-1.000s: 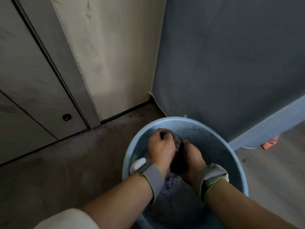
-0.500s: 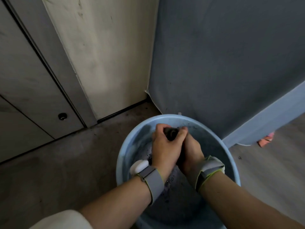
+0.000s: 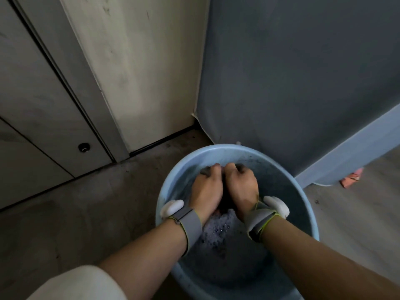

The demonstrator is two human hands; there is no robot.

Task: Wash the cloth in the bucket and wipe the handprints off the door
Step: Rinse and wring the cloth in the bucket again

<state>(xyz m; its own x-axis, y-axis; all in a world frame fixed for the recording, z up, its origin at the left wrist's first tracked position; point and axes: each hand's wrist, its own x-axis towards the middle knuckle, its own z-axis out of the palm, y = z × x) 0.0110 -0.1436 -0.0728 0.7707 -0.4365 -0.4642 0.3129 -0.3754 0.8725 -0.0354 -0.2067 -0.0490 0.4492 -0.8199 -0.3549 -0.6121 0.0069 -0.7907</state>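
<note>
A light blue bucket [image 3: 181, 169] stands on the floor in front of me, with foamy water in it. Both my hands are inside it, side by side over the water. My left hand [image 3: 206, 191] and my right hand [image 3: 241, 187] each grip one end of a dark wet cloth [image 3: 226, 199], fingers curled round it. Most of the cloth is hidden between and under the hands. The pale door [image 3: 140, 68] rises behind the bucket at upper left, with faint smudges on it.
A grey wall [image 3: 303, 72] stands right behind the bucket, with a light blue skirting [image 3: 350, 152] running to the right. A grey sliding panel [image 3: 39, 100] with a round fitting [image 3: 84, 147] is at left. An orange object [image 3: 351, 179] lies by the skirting. The floor is bare concrete.
My hands have parted from an overlapped, twisted grip to lie side by side on the cloth. They have sunk lower towards the water. The camera has shifted slightly.
</note>
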